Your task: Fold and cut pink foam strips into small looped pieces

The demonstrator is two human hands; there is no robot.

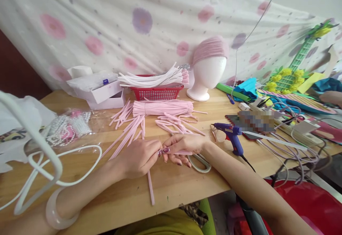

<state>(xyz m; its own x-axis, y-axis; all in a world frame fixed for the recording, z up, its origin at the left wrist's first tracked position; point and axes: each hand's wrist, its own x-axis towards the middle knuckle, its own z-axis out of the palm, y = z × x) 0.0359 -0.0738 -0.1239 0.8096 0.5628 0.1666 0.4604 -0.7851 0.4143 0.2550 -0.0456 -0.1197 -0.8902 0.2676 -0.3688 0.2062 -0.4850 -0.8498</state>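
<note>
My left hand [143, 157] is closed, its fingertips meeting those of my right hand [184, 146] above the table's front part. A pink pipe cleaner [151, 188] runs down from under my left hand toward the table edge. My right hand pinches with thumb and forefinger, the other fingers loosely curled, and a pink length of pipe cleaner [185, 152] shows along its palm. The pinched spot itself is mostly hidden by the fingers. Scissor handles [204, 170] stick out beneath my right wrist. Just beyond the hands lie loose pink pipe cleaners [133, 130] and a thick pink bundle [162, 108].
A blue glue gun [233, 135] stands right of my right forearm, near tangled cables [294, 153]. Behind are a red basket [157, 93], a white foam head [207, 74] and white boxes [104, 94]. Bagged beads [69, 126] and a white looped tube [50, 156] lie left.
</note>
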